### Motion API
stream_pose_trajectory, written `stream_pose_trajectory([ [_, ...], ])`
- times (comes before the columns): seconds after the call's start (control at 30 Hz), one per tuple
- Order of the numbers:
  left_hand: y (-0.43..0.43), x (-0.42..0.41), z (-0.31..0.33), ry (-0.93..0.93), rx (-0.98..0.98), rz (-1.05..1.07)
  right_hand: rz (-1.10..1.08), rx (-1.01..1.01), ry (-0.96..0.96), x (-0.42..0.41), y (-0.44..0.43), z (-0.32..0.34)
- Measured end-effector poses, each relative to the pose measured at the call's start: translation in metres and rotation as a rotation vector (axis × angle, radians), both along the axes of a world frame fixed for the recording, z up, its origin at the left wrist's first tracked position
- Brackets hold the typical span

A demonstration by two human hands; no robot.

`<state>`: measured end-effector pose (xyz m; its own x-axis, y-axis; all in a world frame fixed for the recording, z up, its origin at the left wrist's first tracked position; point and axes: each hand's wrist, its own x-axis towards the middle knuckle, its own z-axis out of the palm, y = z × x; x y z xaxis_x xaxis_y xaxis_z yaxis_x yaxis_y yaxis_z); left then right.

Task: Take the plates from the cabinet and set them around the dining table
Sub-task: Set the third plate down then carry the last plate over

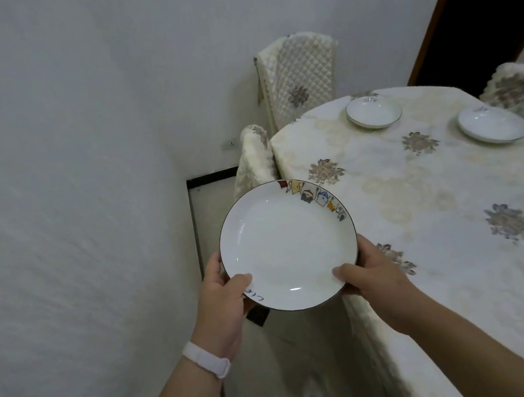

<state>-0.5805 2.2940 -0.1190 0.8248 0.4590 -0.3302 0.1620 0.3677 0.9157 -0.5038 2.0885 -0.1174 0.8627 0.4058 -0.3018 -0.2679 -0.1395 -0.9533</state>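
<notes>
Left hand [221,295] gripped the plate [288,244] at its 7 o'clock rim, right hand [369,275] at 5 o'clock; plate in the air beside the table [422,210] edge. Best kept level and lowered flat onto the near place. Plate white, dark-rimmed, cartoon figures at 1 o'clock. Two plates [373,113] already set far right.

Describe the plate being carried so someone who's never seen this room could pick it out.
Start at the dining table with the cream floral tablecloth. Off its near corner, the left hand and right hand hold a round white plate. Unlike the two white plates lying on the table, it shows colourful cartoon figures along its dark-edged rim.
</notes>
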Motion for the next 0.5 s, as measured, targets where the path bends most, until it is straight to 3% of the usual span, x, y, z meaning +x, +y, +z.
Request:
stream_pose_trajectory([
  [0.5,0.0,0.198,0.007,0.034,0.051,-0.234,-0.227,-0.053,-0.022,0.142,-0.012,0.003],
])
